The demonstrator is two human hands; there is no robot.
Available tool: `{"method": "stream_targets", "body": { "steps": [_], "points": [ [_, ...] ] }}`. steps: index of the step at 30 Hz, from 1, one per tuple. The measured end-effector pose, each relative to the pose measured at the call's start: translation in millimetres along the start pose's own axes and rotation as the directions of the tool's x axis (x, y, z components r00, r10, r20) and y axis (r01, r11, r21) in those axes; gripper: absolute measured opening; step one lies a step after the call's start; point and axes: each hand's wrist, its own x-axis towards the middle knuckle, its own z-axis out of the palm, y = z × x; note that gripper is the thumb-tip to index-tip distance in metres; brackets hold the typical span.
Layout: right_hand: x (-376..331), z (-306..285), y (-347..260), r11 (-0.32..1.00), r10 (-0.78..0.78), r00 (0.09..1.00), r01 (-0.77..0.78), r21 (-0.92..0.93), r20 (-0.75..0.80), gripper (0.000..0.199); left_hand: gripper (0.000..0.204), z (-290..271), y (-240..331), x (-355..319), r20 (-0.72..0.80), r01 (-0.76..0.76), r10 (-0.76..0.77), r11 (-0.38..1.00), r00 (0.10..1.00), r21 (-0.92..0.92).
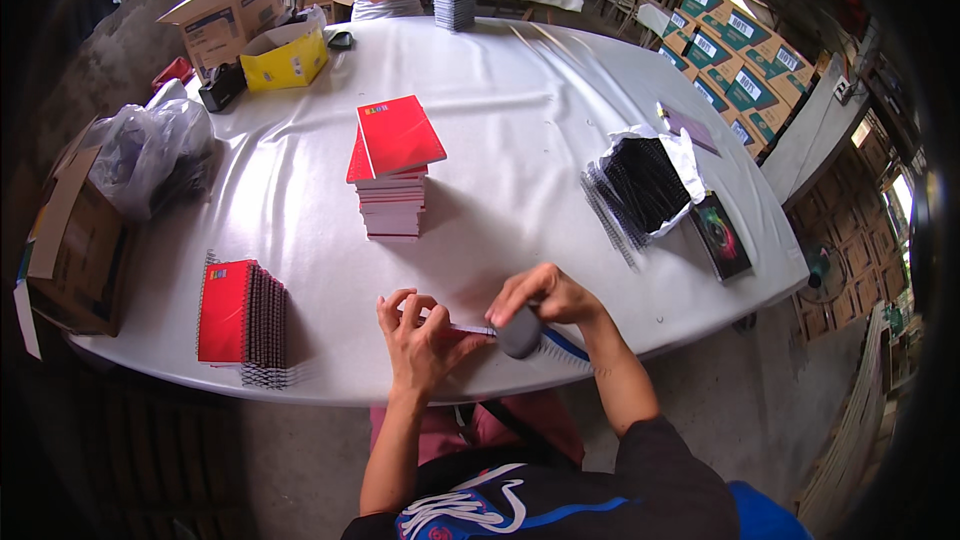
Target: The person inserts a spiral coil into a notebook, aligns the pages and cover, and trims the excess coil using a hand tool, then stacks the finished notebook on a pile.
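So the big white counter (520, 110) takes up most of the view, and I'll place everything off the tall stack of red books (392, 175) sitting mid-counter. Left of that stack, near the counter edge, there's a shorter pile of bound red notebooks (242, 315) with the black spirals facing right. Right of the stack is a torn-open white bag of black spiral coils (645, 185), with a dark-covered book (720, 235) just beside it.

Straight in front of the stack, at the near edge, is the notebook being worked on (520, 340). Left hand (420, 335) has a curled grip pinning the pages at the book's left end; right hand (545, 300) is closed around a small grey tool (520, 332) pressed on the spine.

My guess on handling: the notebook is light and floppy, the covers look slick, and the wire coil bends easily. I'd hold it flat by the page block close to the spine, not by the coil itself.
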Motion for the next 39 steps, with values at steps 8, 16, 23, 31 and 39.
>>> {"method": "stream_targets", "body": {
  "steps": [8,16,23,31,39],
  "points": [
    [1.0,7.3,3.0,0.990,0.065,0.993,-0.076,-0.116,-0.100,0.039,0.052,-2.2,-3.8,-3.7,0.006,-0.020,0.020,0.999,1.000,-0.049],
    [7.7,17.0,0.4,0.956,0.019,0.975,-0.083,-0.281,-0.220,0.032,0.051,1.1,-6.8,2.7,0.024,-0.046,0.047,0.999,0.999,-0.024],
    [13.4,25.6,2.7,0.957,-0.091,0.984,0.044,-0.286,-0.154,0.038,0.054,3.4,-14.5,-2.8,0.004,-0.011,0.012,0.998,1.000,-0.062],
    [18.4,26.1,1.8,0.947,0.033,0.980,-0.094,-0.306,-0.199,0.029,0.062,4.6,-22.0,0.4,0.041,0.222,-0.224,0.897,0.974,-0.382],
    [34.5,28.0,1.2,0.917,-0.013,0.986,-0.054,-0.396,-0.164,0.033,0.086,19.0,-31.0,-6.0,-0.024,0.256,-0.314,0.811,0.949,-0.526]
  ]
}}
